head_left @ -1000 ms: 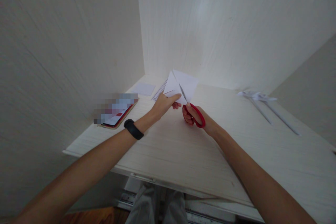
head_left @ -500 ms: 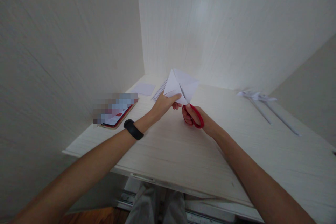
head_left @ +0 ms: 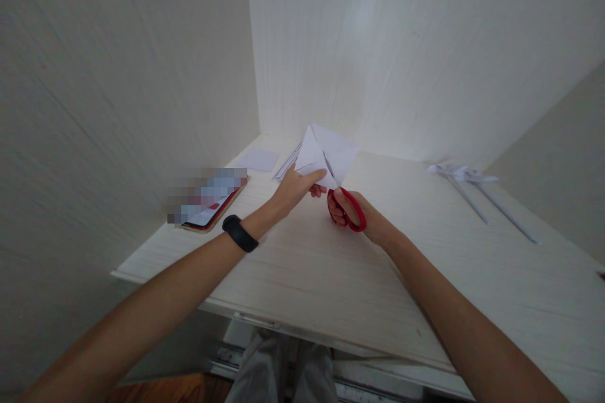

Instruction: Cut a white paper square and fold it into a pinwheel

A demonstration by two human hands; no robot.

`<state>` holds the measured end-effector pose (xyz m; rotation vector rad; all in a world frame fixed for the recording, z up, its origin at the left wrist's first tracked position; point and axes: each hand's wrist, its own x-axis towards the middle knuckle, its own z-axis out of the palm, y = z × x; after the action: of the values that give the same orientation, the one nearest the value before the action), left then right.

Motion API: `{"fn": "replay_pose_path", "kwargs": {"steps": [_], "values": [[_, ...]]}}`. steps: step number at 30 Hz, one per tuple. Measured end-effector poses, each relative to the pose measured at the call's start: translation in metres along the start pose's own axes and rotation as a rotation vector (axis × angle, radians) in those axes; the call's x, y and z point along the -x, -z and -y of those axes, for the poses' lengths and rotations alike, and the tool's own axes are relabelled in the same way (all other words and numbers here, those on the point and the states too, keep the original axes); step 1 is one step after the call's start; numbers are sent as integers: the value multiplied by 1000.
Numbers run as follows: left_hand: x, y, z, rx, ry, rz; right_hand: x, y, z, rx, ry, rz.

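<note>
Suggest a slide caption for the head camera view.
Left hand holding white paper, right hand holding red-handled scissors with a blade at the paper.

Left hand: yours lay left of the scissors, thumb extended, fingers curled below. Right hand: yours gripped their handles. Left forearm, right forearm: both slanted toward them.

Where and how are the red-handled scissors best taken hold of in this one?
Probably by the red handle loops, coming from the near right side, as the right hand does. The loops face back toward the person, while the blades point away, in the white paper that the left hand holds.
</note>
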<state>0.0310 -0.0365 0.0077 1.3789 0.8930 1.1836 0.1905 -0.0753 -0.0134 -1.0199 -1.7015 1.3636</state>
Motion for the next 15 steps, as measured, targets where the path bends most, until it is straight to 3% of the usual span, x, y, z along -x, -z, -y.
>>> {"fn": "replay_pose_path", "kwargs": {"steps": [15], "values": [[-1, -1, 0, 22, 15, -14, -1, 0, -2, -51, -36, 7]]}}
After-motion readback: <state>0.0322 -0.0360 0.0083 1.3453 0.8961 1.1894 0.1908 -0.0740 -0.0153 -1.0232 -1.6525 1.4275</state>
